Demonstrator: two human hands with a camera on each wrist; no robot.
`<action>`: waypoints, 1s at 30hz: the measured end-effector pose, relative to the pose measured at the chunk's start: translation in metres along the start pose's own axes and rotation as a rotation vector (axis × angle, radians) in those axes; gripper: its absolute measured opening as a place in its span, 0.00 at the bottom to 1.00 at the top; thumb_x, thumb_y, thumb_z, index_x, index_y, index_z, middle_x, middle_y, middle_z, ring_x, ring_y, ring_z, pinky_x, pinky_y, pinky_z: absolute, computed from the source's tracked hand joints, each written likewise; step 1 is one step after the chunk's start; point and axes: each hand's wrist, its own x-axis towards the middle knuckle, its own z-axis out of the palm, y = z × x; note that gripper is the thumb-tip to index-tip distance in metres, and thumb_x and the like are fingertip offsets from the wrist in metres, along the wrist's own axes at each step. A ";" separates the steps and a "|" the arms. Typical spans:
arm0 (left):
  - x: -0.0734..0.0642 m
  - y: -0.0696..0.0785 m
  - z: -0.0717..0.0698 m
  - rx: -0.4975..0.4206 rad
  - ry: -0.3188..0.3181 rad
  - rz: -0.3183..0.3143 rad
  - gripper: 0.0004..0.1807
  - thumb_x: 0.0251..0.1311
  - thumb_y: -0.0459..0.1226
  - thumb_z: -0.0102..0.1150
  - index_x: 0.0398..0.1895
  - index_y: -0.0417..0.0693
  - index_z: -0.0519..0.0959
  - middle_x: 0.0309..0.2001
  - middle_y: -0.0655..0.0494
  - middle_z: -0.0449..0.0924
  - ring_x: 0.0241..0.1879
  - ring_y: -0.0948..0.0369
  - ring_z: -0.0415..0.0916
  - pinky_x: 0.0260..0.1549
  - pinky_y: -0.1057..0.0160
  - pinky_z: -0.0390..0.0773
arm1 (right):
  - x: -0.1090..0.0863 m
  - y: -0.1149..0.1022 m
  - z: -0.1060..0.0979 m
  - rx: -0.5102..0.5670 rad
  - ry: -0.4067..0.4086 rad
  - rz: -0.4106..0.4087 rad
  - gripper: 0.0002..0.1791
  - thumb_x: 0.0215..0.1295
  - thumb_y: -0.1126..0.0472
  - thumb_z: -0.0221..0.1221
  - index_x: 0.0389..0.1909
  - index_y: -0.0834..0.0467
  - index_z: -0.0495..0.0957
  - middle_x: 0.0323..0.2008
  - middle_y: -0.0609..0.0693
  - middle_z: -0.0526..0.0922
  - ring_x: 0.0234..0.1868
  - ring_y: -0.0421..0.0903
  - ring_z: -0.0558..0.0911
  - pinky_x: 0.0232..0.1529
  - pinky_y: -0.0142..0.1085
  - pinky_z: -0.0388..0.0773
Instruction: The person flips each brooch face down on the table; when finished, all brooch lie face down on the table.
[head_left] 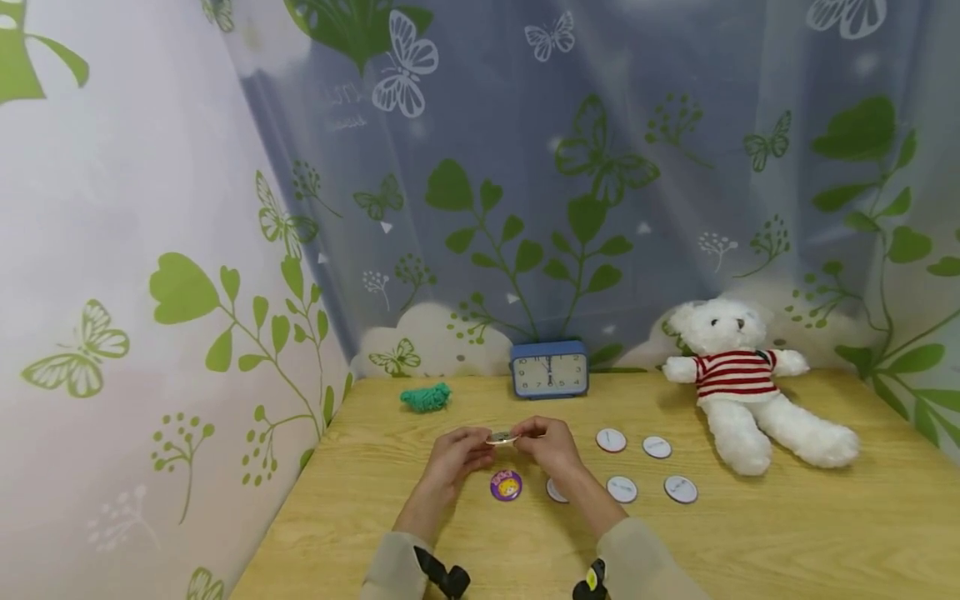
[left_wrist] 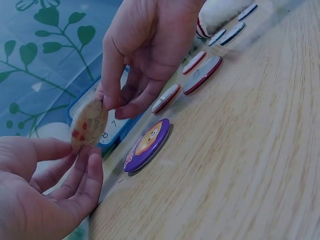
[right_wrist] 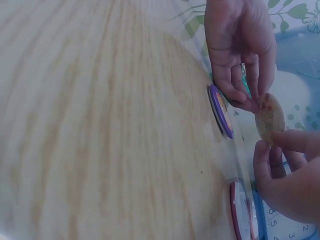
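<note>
Both hands hold a round, pale yellow button badge (head_left: 501, 438) above the wooden table. Red marks show on its face in the left wrist view. My left hand (head_left: 452, 458) pinches one edge between thumb and fingers, and my right hand (head_left: 553, 450) pinches the opposite edge. Below them a purple badge (head_left: 506, 485) with a yellow cartoon animal lies picture side up on the table. Close by the right forearm is a white-faced badge (head_left: 557, 490), partly hidden by that wrist.
Several white-faced round badges (head_left: 622, 489) lie to the right. Behind the hands stands a blue clock (head_left: 551, 371), with a green crumpled bundle (head_left: 426, 397) to its left. A white teddy bear (head_left: 738, 375) in a striped shirt sits at the back right, against the patterned curtain (head_left: 480, 233).
</note>
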 end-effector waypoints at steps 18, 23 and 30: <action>0.000 -0.002 0.003 0.030 0.049 0.060 0.16 0.67 0.22 0.59 0.56 0.20 0.77 0.39 0.46 0.85 0.30 0.63 0.82 0.36 0.66 0.87 | 0.002 0.008 0.004 0.069 0.000 0.101 0.12 0.62 0.78 0.61 0.46 0.73 0.84 0.44 0.62 0.86 0.38 0.45 0.84 0.45 0.40 0.88; 0.000 -0.001 0.005 0.087 0.111 0.052 0.14 0.65 0.22 0.63 0.52 0.21 0.80 0.39 0.44 0.86 0.29 0.64 0.82 0.35 0.64 0.88 | 0.000 0.008 0.005 0.079 -0.002 0.117 0.12 0.65 0.75 0.59 0.47 0.74 0.84 0.46 0.64 0.86 0.39 0.47 0.86 0.46 0.40 0.88; -0.001 0.000 0.005 0.158 0.131 0.049 0.14 0.63 0.21 0.65 0.51 0.23 0.82 0.39 0.41 0.87 0.30 0.63 0.82 0.36 0.62 0.89 | -0.002 0.007 0.006 0.086 0.015 0.124 0.13 0.66 0.74 0.57 0.48 0.76 0.83 0.47 0.68 0.86 0.38 0.47 0.86 0.47 0.42 0.88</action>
